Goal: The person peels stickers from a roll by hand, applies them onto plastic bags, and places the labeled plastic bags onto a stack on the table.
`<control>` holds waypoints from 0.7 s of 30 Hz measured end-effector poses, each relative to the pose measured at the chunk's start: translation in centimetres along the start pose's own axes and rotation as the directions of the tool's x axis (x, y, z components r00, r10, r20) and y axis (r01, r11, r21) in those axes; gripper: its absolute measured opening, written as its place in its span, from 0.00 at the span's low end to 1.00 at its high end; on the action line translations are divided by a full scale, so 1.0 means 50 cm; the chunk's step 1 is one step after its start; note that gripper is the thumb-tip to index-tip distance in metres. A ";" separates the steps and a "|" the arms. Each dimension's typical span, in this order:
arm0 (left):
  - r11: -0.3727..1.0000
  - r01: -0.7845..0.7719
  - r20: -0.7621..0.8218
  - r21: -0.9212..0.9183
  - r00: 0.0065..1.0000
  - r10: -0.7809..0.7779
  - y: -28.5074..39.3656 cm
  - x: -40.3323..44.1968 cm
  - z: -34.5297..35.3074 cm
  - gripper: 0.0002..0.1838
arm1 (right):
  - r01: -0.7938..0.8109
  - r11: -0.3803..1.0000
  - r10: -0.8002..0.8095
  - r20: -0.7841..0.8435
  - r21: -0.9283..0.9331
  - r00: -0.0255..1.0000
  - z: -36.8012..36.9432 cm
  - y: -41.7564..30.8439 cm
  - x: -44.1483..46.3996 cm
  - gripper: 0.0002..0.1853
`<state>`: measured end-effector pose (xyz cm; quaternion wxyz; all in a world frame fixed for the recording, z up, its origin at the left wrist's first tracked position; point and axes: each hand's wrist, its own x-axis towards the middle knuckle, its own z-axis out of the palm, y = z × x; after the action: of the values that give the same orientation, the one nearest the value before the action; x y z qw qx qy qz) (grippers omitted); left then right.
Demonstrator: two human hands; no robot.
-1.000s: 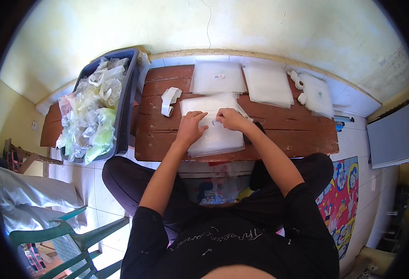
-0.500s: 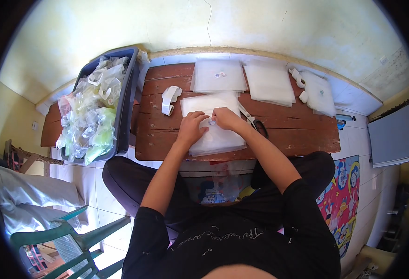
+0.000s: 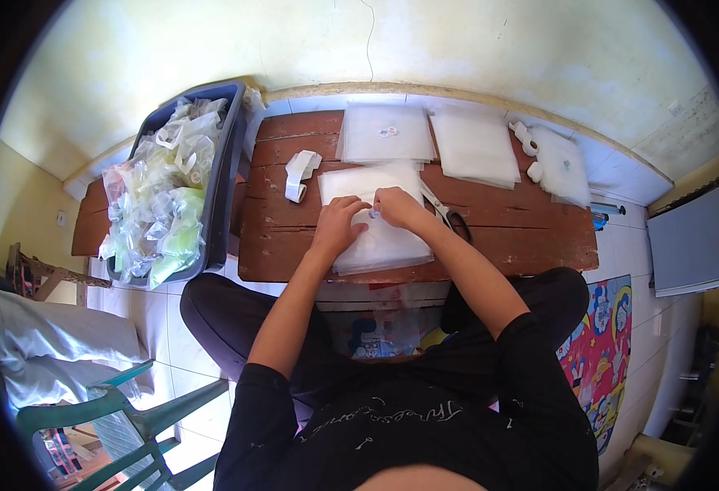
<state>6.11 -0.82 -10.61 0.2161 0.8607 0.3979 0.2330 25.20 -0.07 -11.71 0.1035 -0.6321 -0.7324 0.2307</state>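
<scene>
Plastic sheets (image 3: 384, 248) sit stacked mid-frame on the bench (image 3: 531, 233). Left hand (image 3: 340, 225) has fingers loosely spread, gripping nothing, probably just steadying the pile; right hand (image 3: 396, 206) looks pinched at a small label (image 3: 374, 213), can't tell if it's got hold.

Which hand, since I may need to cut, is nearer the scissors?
Right. The right hand is just left of the scissors; the left hand lies farther left, beyond it.

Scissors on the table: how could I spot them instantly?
Find the brown wooden table, then the plastic stack beneath the right hand. Along the stack's right edge, beside the right forearm, lie the scissors. Their black handle sets them apart from the pale stacks and rolls.
</scene>
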 end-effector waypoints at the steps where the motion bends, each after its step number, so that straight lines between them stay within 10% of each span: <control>1: 1.000 0.003 0.011 0.010 1.000 -0.003 -0.001 0.000 0.001 0.21 | -0.011 1.000 0.011 -0.005 -0.014 1.000 0.001 -0.002 0.000 0.09; 21: 0.989 -0.026 0.071 0.149 0.997 0.015 -0.003 -0.006 0.005 0.17 | 0.013 0.998 0.000 -0.235 0.054 0.972 0.006 -0.022 -0.037 0.09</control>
<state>5.99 -1.03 -10.98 0.1622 0.8861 0.3976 0.1745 24.44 -2.03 -11.21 0.2074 -0.6496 -0.7104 0.1740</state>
